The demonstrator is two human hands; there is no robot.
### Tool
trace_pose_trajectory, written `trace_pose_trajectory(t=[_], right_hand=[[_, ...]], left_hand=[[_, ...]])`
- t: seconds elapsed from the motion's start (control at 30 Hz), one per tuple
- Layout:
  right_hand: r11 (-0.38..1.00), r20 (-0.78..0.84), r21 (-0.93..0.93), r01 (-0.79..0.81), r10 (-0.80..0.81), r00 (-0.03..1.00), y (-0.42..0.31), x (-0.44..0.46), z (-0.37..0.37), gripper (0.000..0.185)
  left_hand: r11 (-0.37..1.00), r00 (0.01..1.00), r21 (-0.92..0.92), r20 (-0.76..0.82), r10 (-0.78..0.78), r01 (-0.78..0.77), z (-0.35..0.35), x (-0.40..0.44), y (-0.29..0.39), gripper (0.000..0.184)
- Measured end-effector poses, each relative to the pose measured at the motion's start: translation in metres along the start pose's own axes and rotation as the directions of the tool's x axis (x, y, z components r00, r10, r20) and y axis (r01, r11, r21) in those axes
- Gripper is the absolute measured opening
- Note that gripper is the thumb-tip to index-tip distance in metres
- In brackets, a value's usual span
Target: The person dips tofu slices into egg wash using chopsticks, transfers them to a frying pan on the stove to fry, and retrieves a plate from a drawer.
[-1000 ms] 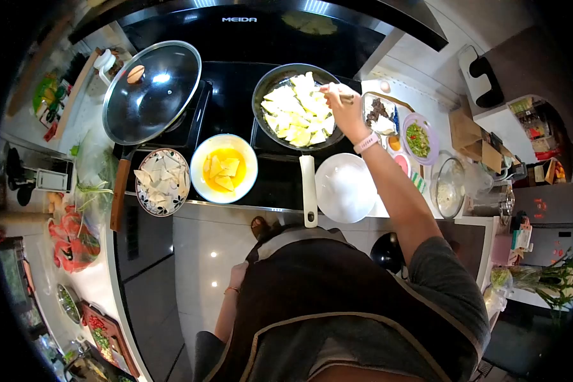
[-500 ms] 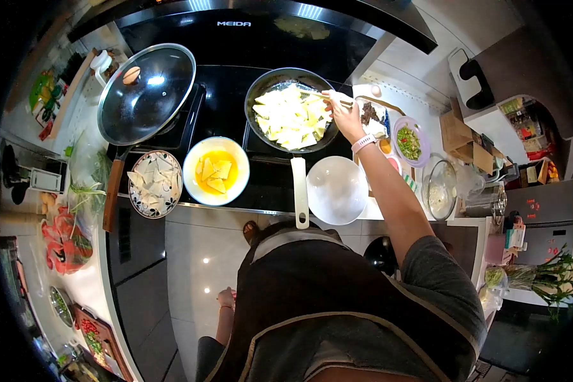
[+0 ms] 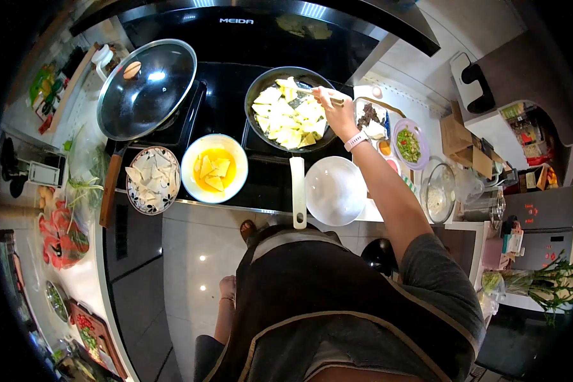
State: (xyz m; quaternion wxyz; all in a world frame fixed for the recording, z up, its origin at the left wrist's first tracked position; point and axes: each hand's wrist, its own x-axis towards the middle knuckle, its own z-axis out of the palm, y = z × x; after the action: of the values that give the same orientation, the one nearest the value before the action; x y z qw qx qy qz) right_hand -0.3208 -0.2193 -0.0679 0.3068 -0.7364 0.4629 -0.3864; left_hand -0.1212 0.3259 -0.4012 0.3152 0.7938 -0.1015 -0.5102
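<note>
Nearest to the wearer, the left hand [image 3: 227,285] hangs beside the dark apron [image 3: 312,274], over the tiled floor; its fingers look curled, but from where I stand I cannot tell whether they close on anything. The pan's pale handle [image 3: 298,191] points toward the apron. To its right, just beside it, is a white bowl [image 3: 335,191]; to its left, a second bowl [image 3: 240,169] contains yellow liquid with several flat pieces in it. Further left, a patterned plate [image 3: 147,205] carries a heap of whitish flat pieces.

Beyond these, the frying pan [image 3: 259,84] sits on the black cooktop [image 3: 226,108], well covered with pale yellow pieces [image 3: 286,114]. The right hand [image 3: 331,102] is over the pan's right side, fingers clamped on chopsticks [image 3: 338,100], which slant left across the pan. Right of that hand, a dish of dark and white items and a purple-rimmed bowl [image 3: 396,153] of chopped greens stand on the white table [image 3: 377,207]. Far left, a glass lid [image 3: 149,95] is in place. Farthest off: the dark range hood, lettered MEIDA.
</note>
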Motion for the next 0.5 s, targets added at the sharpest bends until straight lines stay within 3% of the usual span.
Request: trace_pose_trajectory(t=[0.23,0.43,0.47,0.5], right_hand=[[0.993,0.032,-0.082,0.081,-0.079,0.996,0.005,0.017,0.018,0.030],[0.951,0.068,-0.276,0.140,-0.126,0.990,-0.009,0.011,-0.011,0.027],[0.997,0.030,-0.078,-0.017,0.020,0.999,-0.011,0.009,-0.015,0.027],[0.997,0.033,-0.079,-0.016,0.019,0.999,-0.011,0.008,-0.014,0.027]], left_hand=[[0.989,1.000,0.148,0.013,0.009,-0.011,-0.009,-0.001,-0.021,0.023],[0.942,0.995,0.320,0.028,0.099,-0.102,-0.004,-0.002,-0.044,0.022],[0.922,0.991,0.363,0.040,0.126,-0.132,-0.002,-0.001,-0.047,0.022],[0.886,0.985,0.430,0.061,0.164,-0.174,0.000,0.003,-0.055,0.022]])
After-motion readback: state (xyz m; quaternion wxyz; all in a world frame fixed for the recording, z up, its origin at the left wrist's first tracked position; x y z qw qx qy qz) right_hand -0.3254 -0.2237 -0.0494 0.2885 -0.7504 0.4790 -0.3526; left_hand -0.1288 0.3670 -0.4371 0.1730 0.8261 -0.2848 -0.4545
